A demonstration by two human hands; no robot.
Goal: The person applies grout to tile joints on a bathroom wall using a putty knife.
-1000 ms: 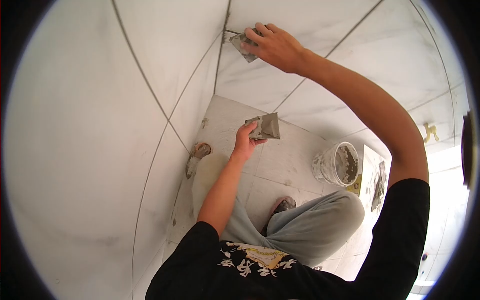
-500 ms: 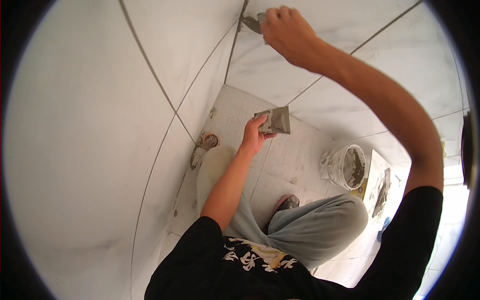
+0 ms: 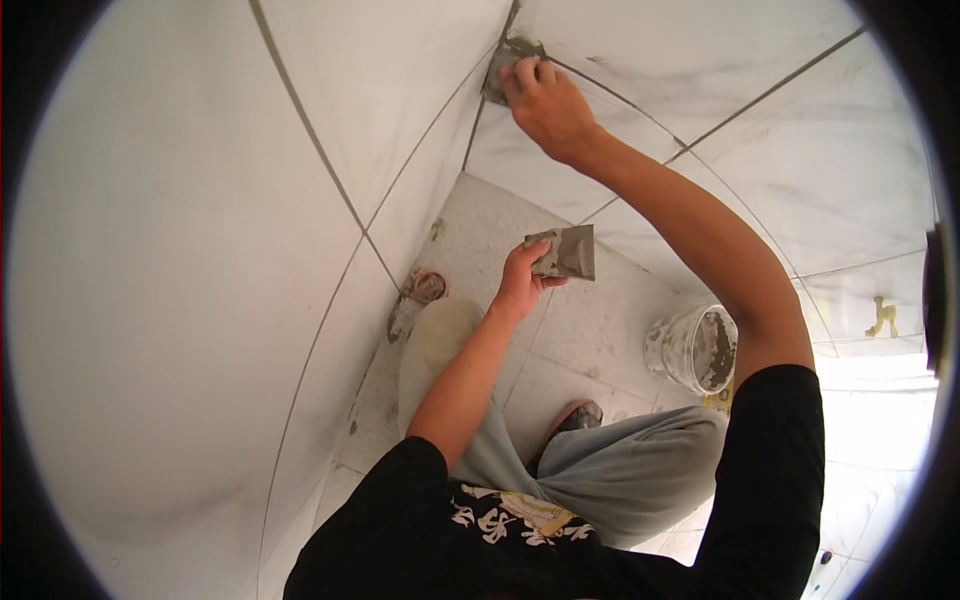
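Up in the wall corner, my right hand [image 3: 552, 110] is closed on a grey, grout-coated scraper [image 3: 503, 88] that lies against the tiles. Dark wet grout [image 3: 527, 46] is smeared at the corner joint just above it. Lower down, over the floor, my left hand [image 3: 519, 283] grips a flat square plate [image 3: 575, 252] by one edge, thumb on top. Grey grout covers part of that plate. My fingers hide much of the scraper, so its handle cannot be made out.
A white bucket [image 3: 680, 350] caked with grout stands on the floor to the right. Left of my knee is a round floor drain opening [image 3: 428, 287]. White marbled tile walls [image 3: 180, 300] meet close ahead. A yellowish tap [image 3: 882, 317] sticks out at far right.
My right hand and scraper have moved down and slightly left, into the corner. A dark grout line now shows along the right wall's joint. My left hand still holds the plate.
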